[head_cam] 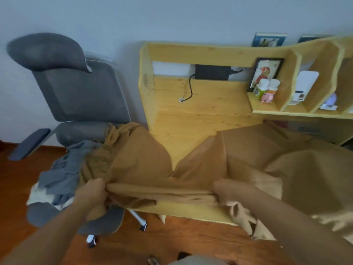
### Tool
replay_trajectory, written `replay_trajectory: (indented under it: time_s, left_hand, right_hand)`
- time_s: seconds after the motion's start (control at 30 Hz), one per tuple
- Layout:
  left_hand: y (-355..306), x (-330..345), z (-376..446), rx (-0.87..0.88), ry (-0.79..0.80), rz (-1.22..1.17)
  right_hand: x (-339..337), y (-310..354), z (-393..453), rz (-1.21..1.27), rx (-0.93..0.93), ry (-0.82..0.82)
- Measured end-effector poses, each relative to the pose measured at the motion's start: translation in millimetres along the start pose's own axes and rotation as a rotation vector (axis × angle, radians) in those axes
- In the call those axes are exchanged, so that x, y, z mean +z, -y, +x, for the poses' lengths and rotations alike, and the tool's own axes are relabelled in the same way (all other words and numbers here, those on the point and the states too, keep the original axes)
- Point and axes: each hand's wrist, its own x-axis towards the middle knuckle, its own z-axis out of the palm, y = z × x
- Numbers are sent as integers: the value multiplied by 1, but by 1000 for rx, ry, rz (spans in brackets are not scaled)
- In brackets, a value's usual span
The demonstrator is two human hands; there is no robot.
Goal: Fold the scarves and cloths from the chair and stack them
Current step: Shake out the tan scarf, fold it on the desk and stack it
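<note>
Gripping a bunched edge of a large mustard-brown cloth [248,155], both hands pull it taut along the near edge of a pale wooden desk [200,119]. The left hand [91,192] has its fingers curled round the gathered fabric just over the front of the chair seat, and the right hand [227,190] pinches the same rolled edge further along, so that a tight rope of cloth runs between them. Beyond that stretched edge the cloth spreads in two broad sheets: one slopes back and left onto the grey office chair [76,92], where it lies heaped against the backrest, and the other covers the right part of the desk top and falls over its front edge, with a lighter, thinner-looking layer hanging below the right forearm. A wedge of bare desk shows between the two sheets. On the chair seat, to the left of the brown fabric and touching it, lies a crumpled blue-grey cloth [61,175], and under that a pale cream cloth [38,196] shows at the seat's left edge. At the back of the desk a black box [212,72] with a cable sits under a shelf, and to the right a framed picture [266,71], two small bottles [266,87] and a pink pig figure [267,97] stand in a cubby. The floor [172,238] is reddish wood.
</note>
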Motion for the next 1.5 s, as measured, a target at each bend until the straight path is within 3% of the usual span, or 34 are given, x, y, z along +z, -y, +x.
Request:
replay_trajectory:
  time_s: [0.07,0.13,0.23,0.33,0.47,0.7,0.83,1.0,1.1,1.23,1.33,1.4,1.43,1.5]
  left_hand:
    - [-9,-56,21,3,-166,-64]
    - [-24,-138,37,-3,-551,-258]
    - [-42,-250,22,23,-1046,-517]
    - [-23,-282,5,53,-1254,-555]
    - [35,-221,7,64,-1106,-216]
    - [126,-103,13,-142,-780,69]
    - [151,-61,18,-370,-621,-72]
    - [173,-21,41,-472,-254,-337]
    - [176,-1,44,-474,-72,-547]
    - [189,12,53,-370,-142,-504]
    - [200,-5,73,-297,-62,-423]
    - [193,-38,85,-262,-134,-590]
    - [189,-59,95,-245,-231,-701]
    - [178,-120,99,-281,-469,-909]
  right_hand:
    - [-28,-19,18,55,204,-232]
    - [-77,-43,13,225,390,-595]
    - [-136,-66,-22,267,507,-1119]
    - [-140,-78,-52,270,553,-1331]
    - [-94,-77,-59,178,478,-1216]
    - [-6,-58,-25,60,395,-721]
    - [22,-34,-1,-14,264,-528]
    - [39,8,21,-70,173,-295]
    - [55,24,28,-30,208,-295]
    - [62,40,29,-57,248,-245]
    - [50,52,33,-86,282,-173]
    - [30,54,37,-26,352,-147]
    - [18,49,38,33,398,-200]
    - [-13,39,33,191,514,-468]
